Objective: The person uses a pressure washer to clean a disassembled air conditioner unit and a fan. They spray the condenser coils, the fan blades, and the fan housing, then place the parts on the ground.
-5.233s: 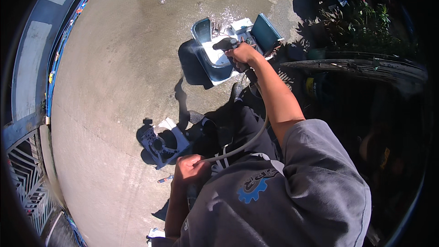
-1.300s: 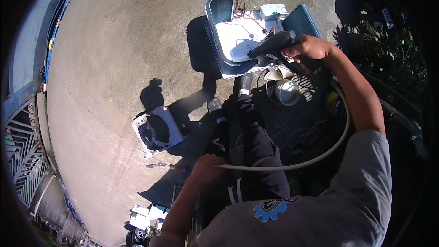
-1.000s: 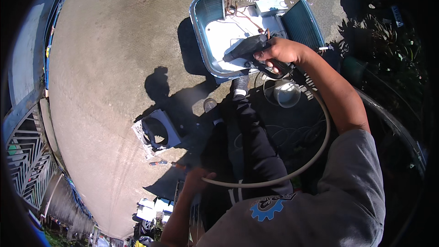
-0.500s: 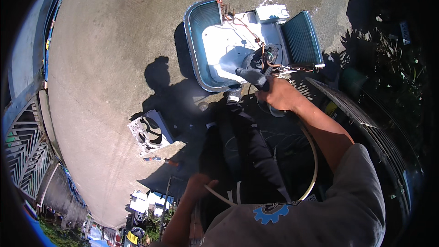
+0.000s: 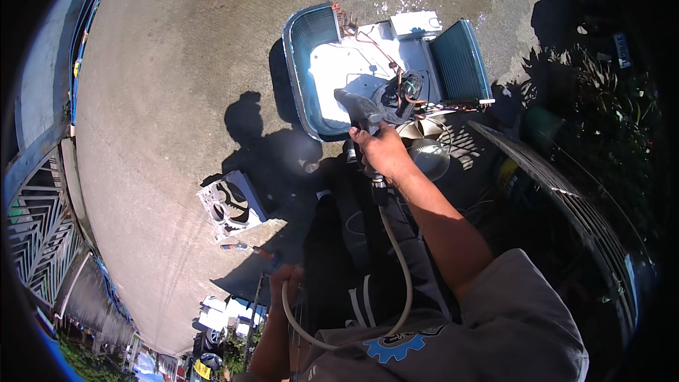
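My right hand (image 5: 382, 148) grips a black spray gun (image 5: 361, 110), its wide nozzle over the white base pan (image 5: 332, 67) of an opened air conditioner unit. A pale hose (image 5: 404, 262) runs from the gun's handle past my shirt to my left hand (image 5: 286, 279), which is closed on it near my left thigh. Finned coils (image 5: 463, 60) stand at the right of the pan, and a curved coil (image 5: 304, 35) lines its left. Bent copper pipes (image 5: 378, 49) and a black-wrapped compressor (image 5: 402, 92) sit between them.
A fan blade (image 5: 424, 129) and a round translucent part (image 5: 430, 159) lie right of my legs. A white fan housing (image 5: 233, 205) and screwdrivers (image 5: 244, 246) rest on the concrete at left. A slatted metal panel (image 5: 552, 177) and plants (image 5: 590, 85) border the right side.
My right hand has moved left and slightly down with the spray gun, so the hose bends closer to my legs. My left hand has shifted slightly, still on the hose.
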Available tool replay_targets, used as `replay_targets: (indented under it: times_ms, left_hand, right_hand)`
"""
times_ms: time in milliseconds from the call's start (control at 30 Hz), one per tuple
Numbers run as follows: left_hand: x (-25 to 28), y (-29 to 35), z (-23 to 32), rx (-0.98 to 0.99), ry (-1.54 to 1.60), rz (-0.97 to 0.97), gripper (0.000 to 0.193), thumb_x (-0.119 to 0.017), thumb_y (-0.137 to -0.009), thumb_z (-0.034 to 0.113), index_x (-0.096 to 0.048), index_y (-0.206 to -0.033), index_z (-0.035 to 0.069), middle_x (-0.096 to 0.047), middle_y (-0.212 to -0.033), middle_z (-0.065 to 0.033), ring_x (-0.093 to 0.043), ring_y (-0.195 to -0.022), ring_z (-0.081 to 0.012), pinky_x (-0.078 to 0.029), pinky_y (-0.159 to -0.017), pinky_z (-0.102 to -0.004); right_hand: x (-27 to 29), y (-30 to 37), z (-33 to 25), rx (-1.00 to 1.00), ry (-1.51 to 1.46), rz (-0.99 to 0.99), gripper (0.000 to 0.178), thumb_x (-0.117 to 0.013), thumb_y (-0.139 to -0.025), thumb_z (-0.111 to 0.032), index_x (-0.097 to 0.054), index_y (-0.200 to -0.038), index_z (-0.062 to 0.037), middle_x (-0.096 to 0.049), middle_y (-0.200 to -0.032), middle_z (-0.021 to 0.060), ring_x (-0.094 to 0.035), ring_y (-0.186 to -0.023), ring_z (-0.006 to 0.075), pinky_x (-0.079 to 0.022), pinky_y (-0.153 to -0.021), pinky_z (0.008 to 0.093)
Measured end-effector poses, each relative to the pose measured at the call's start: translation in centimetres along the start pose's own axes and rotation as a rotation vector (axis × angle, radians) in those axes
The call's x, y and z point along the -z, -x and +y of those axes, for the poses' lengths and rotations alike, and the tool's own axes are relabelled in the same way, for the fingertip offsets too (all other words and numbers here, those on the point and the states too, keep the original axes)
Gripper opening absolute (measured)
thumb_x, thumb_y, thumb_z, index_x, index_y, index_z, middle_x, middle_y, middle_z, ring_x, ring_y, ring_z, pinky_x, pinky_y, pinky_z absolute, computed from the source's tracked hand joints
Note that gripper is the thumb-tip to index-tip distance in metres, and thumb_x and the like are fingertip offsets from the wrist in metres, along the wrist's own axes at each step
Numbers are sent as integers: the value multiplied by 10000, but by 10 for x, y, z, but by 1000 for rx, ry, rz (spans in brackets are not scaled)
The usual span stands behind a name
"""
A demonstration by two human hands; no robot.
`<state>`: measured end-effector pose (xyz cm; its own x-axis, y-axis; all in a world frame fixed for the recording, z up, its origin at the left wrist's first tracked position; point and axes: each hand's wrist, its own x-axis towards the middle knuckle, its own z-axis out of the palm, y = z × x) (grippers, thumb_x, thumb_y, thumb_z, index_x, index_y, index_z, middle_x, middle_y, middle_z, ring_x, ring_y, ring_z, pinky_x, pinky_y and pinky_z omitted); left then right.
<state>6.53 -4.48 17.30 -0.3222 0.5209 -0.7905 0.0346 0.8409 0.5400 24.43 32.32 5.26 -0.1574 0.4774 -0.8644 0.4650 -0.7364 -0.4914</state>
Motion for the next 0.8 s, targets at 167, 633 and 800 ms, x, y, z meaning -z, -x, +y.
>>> replay_targets:
  times_ms: [167,633,800]
  left_hand:
    - [6,5,2,81,184,101,305,-716,-1027,183,-719,-783,-1,-605,-657,-27,-535,-673,-83,-426,-629,-338]
    - [-12,2,-2,-231,-233,24,480,-833,-964,265,-577,-640,20,-520,-581,-93,-499,-536,-171,-371,-520,-393]
    - [3,-13,23,-274,-333,-64,357,-905,-874,266,-680,-690,58,-638,-659,-136,-664,-588,-290,-501,-545,-410]
  right_hand:
    - [-4,15,3,6,-16,149,384,-760,-1021,-269,-615,-1253,0,-670,-793,50,-590,-636,131,-491,-593,334]
    - [44,-92,-24,201,652,30,601,-733,-935,-395,-670,-1381,2,-745,-1240,295,-705,-1221,428,-540,-1089,460]
    - [23,-141,-42,260,1236,-62,444,-617,-967,-307,-728,-1277,-9,-741,-1268,284,-716,-1216,409,-565,-1072,460]
